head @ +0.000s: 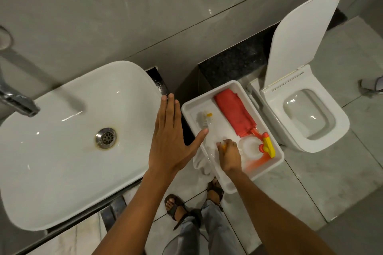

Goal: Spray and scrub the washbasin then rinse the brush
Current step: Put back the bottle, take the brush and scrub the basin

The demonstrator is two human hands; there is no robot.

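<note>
The white washbasin (68,151) fills the left, with a stained metal drain (106,137) and a chrome tap (18,101) over its left end. To its right stands a white tray (275,163). In it lie a brush (204,119) with white bristles and a clear handle, a folded red cloth (234,114) and a spray bottle (251,147) with a red and yellow trigger. My left hand (172,141) hovers flat and open over the basin's right rim. My right hand (229,156) is inside the tray, fingers closed on the brush's handle end, which shows orange.
A white toilet (306,114) with its lid raised stands to the right of the tray. Grey tiled wall lies behind, pale floor tiles below. My sandalled feet (176,207) are on the floor under the tray's near corner. A white cloth (200,164) hangs at the tray's left edge.
</note>
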